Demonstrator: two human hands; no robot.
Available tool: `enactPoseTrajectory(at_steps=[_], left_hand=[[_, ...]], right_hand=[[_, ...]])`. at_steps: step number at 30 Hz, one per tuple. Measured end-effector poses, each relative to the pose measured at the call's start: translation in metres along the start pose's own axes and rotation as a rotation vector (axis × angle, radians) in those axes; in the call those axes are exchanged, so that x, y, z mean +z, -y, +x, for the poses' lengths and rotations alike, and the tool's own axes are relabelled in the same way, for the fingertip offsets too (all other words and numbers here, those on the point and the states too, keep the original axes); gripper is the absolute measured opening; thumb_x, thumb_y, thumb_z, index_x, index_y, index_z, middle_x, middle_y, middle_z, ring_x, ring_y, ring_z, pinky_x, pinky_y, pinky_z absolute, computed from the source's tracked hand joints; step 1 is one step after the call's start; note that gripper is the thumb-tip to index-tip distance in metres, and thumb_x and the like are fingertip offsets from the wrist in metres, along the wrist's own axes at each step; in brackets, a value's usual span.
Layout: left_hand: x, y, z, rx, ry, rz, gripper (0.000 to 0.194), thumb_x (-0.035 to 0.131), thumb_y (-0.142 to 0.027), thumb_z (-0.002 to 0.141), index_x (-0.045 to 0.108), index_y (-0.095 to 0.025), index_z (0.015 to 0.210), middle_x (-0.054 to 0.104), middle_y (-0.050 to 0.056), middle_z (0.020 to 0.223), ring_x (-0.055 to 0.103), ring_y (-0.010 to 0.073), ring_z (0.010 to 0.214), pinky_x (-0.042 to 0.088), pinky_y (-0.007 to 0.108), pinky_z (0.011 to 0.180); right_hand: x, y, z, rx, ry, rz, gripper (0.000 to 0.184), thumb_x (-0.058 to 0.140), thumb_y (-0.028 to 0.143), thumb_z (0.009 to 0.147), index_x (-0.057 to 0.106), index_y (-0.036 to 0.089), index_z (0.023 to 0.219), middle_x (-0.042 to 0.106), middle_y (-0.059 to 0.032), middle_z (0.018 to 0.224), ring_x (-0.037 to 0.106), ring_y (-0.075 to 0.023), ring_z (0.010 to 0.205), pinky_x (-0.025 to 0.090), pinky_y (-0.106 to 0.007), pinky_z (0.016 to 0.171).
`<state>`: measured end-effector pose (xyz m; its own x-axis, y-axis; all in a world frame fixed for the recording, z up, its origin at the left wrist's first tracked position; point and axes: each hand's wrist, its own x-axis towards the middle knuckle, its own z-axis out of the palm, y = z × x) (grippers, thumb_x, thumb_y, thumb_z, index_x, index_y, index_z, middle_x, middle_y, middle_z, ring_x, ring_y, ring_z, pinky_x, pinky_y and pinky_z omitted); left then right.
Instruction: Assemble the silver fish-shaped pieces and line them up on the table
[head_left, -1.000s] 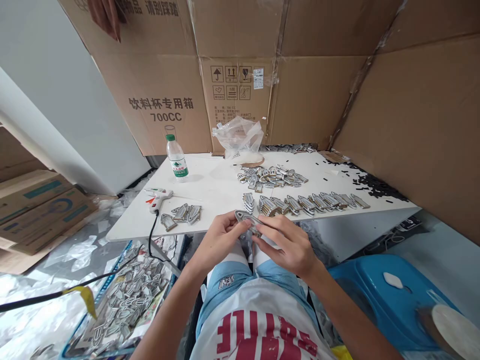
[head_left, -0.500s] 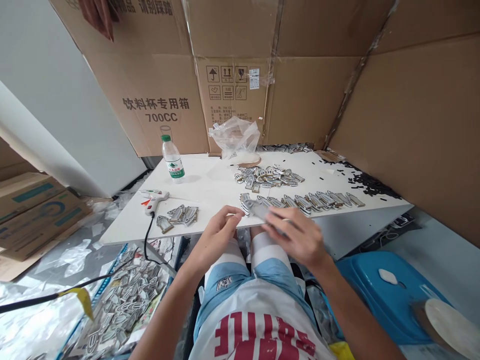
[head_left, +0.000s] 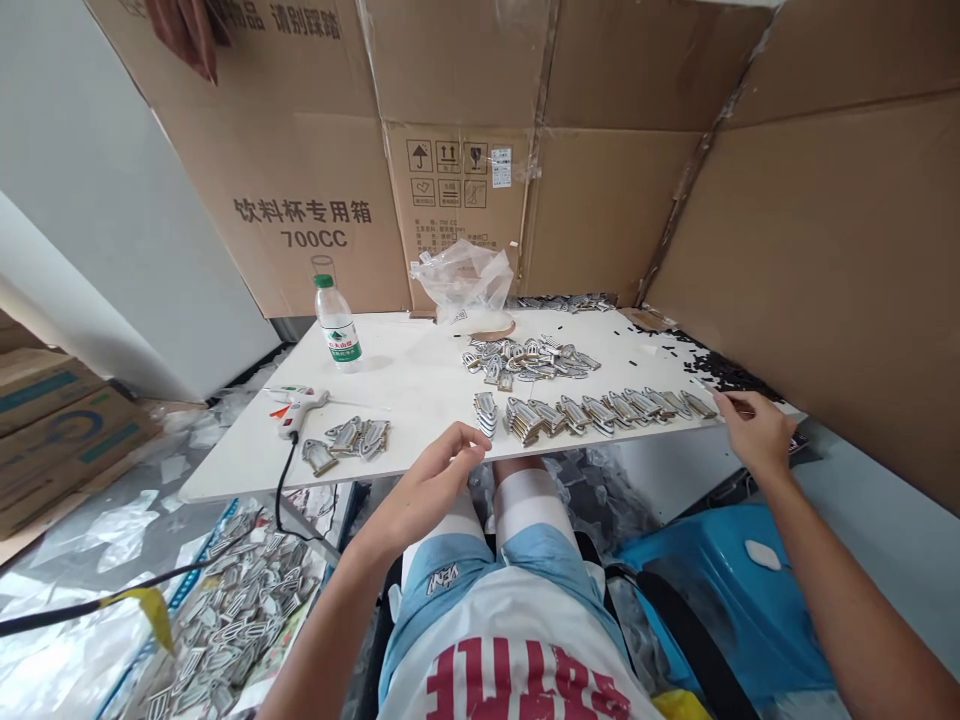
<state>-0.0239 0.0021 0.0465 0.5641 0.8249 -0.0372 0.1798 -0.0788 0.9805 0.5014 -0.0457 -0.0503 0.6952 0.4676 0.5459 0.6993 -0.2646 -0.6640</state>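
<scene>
My left hand point(head_left: 435, 485) rests at the table's front edge with fingers loosely bent, holding nothing that I can see. Its fingertips are close beside a short stack of flat, boat-shaped pieces point(head_left: 485, 408) with white and grey outlines. Out at the right end of the table, my right hand point(head_left: 756, 432) has its fingers pinched on a thin pale piece point(head_left: 700, 384), seen nearly edge-on; its full shape is hidden. Left of that hand runs an overlapping row of similar boat-shaped pieces point(head_left: 600, 412) along the front edge.
A loose pile of such pieces point(head_left: 529, 358) lies behind the row, and a smaller group point(head_left: 349, 440) at left by a hot glue gun point(head_left: 298, 410). A water bottle point(head_left: 339, 325), plastic bag point(head_left: 466, 285) and small black bits point(head_left: 724, 368) are also on the table point(head_left: 420, 375).
My right hand has moved from the short stack, where it held a grey piece, out to the row's right end. My left hand stays in nearly the same place.
</scene>
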Motion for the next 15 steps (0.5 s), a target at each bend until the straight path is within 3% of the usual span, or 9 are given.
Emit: enactPoseTrajectory(at_steps=[3,6,9,15], left_hand=[[-0.001,-0.002,-0.001,0.032,0.071,0.078,0.03,0.057,-0.05,0.102,0.067,-0.023,0.1,0.061,0.001,0.087,0.047,0.0175,0.074,0.035,0.029,0.065],[-0.001,-0.001,-0.001,0.049,0.126,0.117,0.032,0.059,-0.053,0.102,0.068,-0.022,0.099,0.065,0.002,0.094,0.054,0.019,0.085,0.04,0.029,0.074],[-0.002,0.003,0.002,0.045,0.14,0.166,0.035,0.059,-0.055,0.103,0.068,-0.021,0.1,0.064,0.001,0.091,0.054,0.0184,0.081,0.039,0.029,0.073],[-0.006,0.016,0.007,0.069,0.042,0.277,0.036,0.059,-0.055,0.102,0.07,-0.022,0.097,0.058,-0.002,0.072,0.052,0.018,0.068,0.035,0.028,0.062]], right_hand=[[0.005,-0.008,-0.001,-0.025,0.064,-0.018,0.011,0.084,0.021,0.081,0.072,0.022,0.078,0.074,-0.0075,0.086,0.066,-0.0237,0.076,0.047,-0.041,0.087],[0.008,-0.015,0.0,-0.047,0.105,-0.031,0.013,0.083,0.021,0.08,0.07,0.022,0.077,0.073,-0.0081,0.09,0.065,-0.0234,0.078,0.046,-0.041,0.087],[0.009,-0.021,0.001,-0.061,0.123,-0.047,0.016,0.081,0.03,0.083,0.068,0.023,0.077,0.073,-0.009,0.091,0.065,-0.024,0.08,0.046,-0.042,0.087],[0.017,-0.033,-0.001,-0.08,0.127,-0.093,0.035,0.073,0.055,0.088,0.065,0.024,0.075,0.073,-0.0117,0.088,0.064,-0.0285,0.082,0.046,-0.047,0.089]])
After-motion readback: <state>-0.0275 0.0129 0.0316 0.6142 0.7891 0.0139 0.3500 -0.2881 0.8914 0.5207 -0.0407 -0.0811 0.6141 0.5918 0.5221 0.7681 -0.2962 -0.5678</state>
